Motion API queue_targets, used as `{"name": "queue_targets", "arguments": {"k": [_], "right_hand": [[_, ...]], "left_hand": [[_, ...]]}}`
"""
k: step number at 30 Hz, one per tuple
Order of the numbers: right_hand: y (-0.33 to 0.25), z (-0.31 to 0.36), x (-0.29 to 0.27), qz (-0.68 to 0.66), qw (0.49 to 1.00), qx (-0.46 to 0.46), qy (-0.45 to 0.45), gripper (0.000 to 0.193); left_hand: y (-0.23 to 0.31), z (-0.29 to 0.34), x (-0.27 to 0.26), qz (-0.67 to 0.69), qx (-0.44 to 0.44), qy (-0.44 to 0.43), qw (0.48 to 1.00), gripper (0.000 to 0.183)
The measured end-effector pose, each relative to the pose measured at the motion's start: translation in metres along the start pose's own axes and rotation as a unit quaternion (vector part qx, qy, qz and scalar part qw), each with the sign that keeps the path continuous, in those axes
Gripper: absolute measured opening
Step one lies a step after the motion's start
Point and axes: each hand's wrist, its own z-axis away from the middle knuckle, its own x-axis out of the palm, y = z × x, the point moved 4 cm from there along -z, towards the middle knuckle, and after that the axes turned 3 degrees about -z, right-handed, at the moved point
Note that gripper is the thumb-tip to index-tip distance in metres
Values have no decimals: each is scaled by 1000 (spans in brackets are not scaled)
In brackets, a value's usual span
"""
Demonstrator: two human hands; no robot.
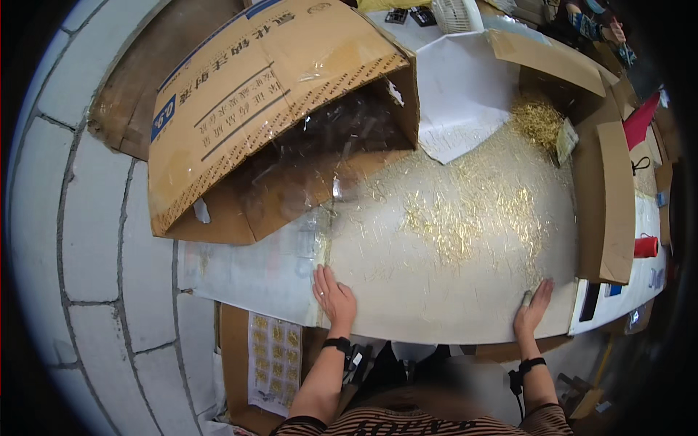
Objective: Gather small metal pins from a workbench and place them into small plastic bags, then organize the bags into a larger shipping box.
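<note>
My left hand (336,296) rests at the near left of a beige work surface (429,312), fingers stretched out, with nothing in it. At the near right edge of the same surface lies my right hand (534,308), its fingers extended and also holding nothing; something greyish covers one fingertip. Beyond both hands, many thin gold-coloured metal pieces (458,225) are spread loosely over the surface, like pins or wires. A denser gold heap (539,123) sits at the far right, with a small clear packet (566,141) against it.
A large open carton (291,80) lies on its side at the left, with clear plastic inside. Cardboard walls (615,203) border the right. A white sheet (462,91) stands behind. Below left, a box holds a sheet of gold-filled pouches (274,360). Another person (592,29) is at the far right.
</note>
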Motion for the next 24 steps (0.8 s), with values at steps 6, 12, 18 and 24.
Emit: {"name": "queue_targets", "arguments": {"k": [6, 12, 18, 24], "right_hand": [[-2, 2, -3, -6, 999, -35, 15, 52], [-3, -3, -12, -22, 1000, 2, 11, 51], [-5, 1, 1, -70, 997, -16, 18, 48], [6, 2, -14, -60, 997, 8, 40, 51]], "left_hand": [[-21, 4, -11, 211, -37, 35, 976, 61], [-35, -76, -25, 187, -33, 88, 978, 71], [-57, -88, 11, 134, -16, 15, 991, 74], [-7, -33, 3, 294, -4, 0, 956, 70]]}}
